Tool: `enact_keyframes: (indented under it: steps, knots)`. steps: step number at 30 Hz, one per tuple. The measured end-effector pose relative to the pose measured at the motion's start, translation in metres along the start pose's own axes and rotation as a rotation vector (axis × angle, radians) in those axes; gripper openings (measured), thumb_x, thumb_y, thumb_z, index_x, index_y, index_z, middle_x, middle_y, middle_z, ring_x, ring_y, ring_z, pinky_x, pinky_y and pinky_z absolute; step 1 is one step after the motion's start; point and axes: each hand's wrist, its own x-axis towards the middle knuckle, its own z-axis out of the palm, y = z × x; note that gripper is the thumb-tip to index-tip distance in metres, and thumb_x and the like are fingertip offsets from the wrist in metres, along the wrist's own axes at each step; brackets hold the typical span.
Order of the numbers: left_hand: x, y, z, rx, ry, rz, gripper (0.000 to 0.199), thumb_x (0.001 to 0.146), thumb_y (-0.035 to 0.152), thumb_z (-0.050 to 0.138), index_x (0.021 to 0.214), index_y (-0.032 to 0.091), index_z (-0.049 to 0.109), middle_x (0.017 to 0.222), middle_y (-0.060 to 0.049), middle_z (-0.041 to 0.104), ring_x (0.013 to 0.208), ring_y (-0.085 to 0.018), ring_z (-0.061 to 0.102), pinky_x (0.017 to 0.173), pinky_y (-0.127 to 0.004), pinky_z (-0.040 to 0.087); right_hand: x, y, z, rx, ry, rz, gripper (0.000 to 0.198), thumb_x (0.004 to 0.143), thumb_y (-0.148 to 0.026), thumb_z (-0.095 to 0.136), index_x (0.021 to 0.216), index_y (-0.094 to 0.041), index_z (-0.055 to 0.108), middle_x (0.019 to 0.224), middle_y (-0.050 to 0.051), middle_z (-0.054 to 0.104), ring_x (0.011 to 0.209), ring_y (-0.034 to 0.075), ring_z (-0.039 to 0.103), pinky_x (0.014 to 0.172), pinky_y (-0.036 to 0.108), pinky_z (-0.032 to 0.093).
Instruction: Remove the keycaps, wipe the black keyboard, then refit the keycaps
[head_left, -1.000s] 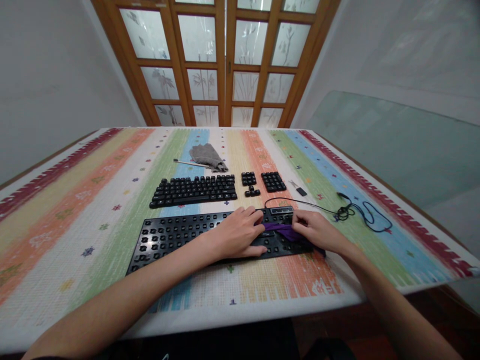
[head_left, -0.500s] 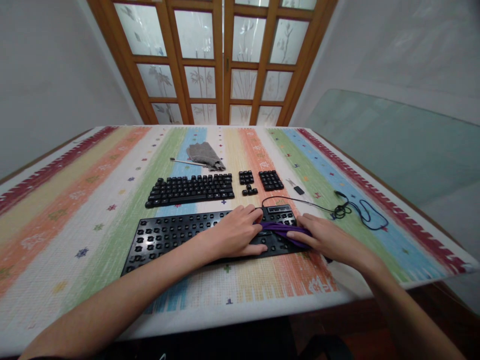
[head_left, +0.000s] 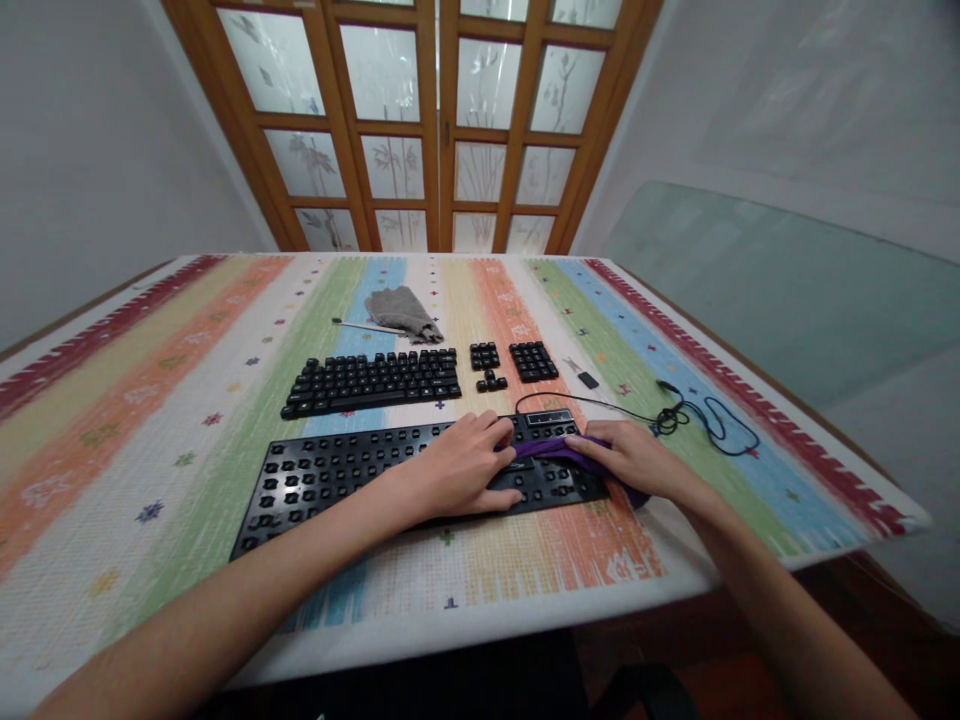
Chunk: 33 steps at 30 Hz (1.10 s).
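Observation:
A black keyboard [head_left: 352, 460] with its keycaps off lies across the near part of the table, bare switch posts showing. My left hand [head_left: 466, 465] rests over its middle, fingers curled at one end of a purple cloth [head_left: 544, 449], thumb apart near the front edge. Over the keyboard's right end, my right hand [head_left: 626, 455] pinches the same cloth between thumb and fingers. The cloth stretches in a narrow twisted strip between both hands, and a loose part hangs past the keyboard's right edge. My left fingertips are partly hidden.
Behind the keyboard sit removed keycaps in groups: a main block [head_left: 375, 381], small clusters [head_left: 486, 356] and a number pad block [head_left: 533, 362]. Farther back lie a grey cloth [head_left: 405, 312] and a thin brush [head_left: 367, 325]. A keycap puller [head_left: 587, 379] and coiled cable [head_left: 671, 418] are to the right.
My right hand has shifted slightly on the cloth, and the strip looks narrower and tighter. More purple cloth shows below my right hand. The whole view has shifted a little.

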Motion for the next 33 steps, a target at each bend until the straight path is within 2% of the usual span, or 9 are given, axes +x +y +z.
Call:
enact_keyframes:
  steps: [6,12,18,25,28,33]
  knots:
    - [0.002,0.0,0.006,0.011,0.017,0.008,0.043,0.088,0.053,0.061,0.105,0.015,0.068,0.106,-0.012,0.059,0.094,-0.026,0.052,0.086,-0.039,0.045,0.001,0.002,-0.005,0.073,-0.039,0.0,0.056,0.096,-0.062,0.032,0.065,-0.021,0.054,0.067,0.004,0.062,0.065,0.019,0.057,0.066,0.031,0.041]
    - [0.013,0.001,0.007,0.021,-0.004,0.023,0.044,0.088,0.054,0.061,0.102,0.014,0.069,0.104,-0.012,0.059,0.095,-0.026,0.053,0.087,-0.039,0.044,-0.004,0.003,-0.009,0.117,-0.029,0.025,0.049,0.095,-0.056,0.036,0.063,-0.021,0.049,0.064,0.003,0.058,0.063,0.018,0.054,0.063,0.031,0.04]
    - [0.01,-0.001,0.008,0.01,-0.012,0.01,0.045,0.088,0.054,0.061,0.113,0.017,0.067,0.106,-0.011,0.059,0.096,-0.026,0.053,0.087,-0.038,0.045,-0.003,0.002,-0.011,0.085,-0.022,0.033,0.047,0.094,-0.053,0.034,0.063,-0.021,0.048,0.062,0.003,0.057,0.061,0.017,0.052,0.063,0.03,0.041]
    - [0.022,0.005,0.016,0.021,0.0,0.026,0.048,0.088,0.054,0.059,0.116,0.016,0.066,0.105,-0.012,0.059,0.095,-0.027,0.054,0.085,-0.039,0.045,-0.006,0.01,-0.013,0.19,-0.01,0.135,0.048,0.089,-0.058,0.037,0.058,-0.021,0.044,0.056,0.0,0.048,0.051,0.013,0.042,0.051,0.026,0.035]
    - [0.029,0.007,0.019,0.016,0.014,0.039,0.052,0.089,0.059,0.056,0.116,0.015,0.066,0.107,-0.013,0.058,0.099,-0.028,0.054,0.086,-0.039,0.044,-0.01,0.014,-0.012,0.234,0.014,0.173,0.048,0.087,-0.059,0.039,0.059,-0.02,0.048,0.055,-0.001,0.047,0.049,0.012,0.04,0.047,0.025,0.033]
    - [0.034,0.008,0.021,-0.006,0.027,0.05,0.055,0.091,0.062,0.051,0.116,0.016,0.066,0.107,-0.013,0.058,0.099,-0.028,0.054,0.087,-0.04,0.044,-0.011,0.016,-0.01,0.113,0.156,0.169,0.045,0.086,-0.051,0.04,0.058,-0.019,0.054,0.054,0.001,0.053,0.051,0.014,0.046,0.05,0.027,0.033]
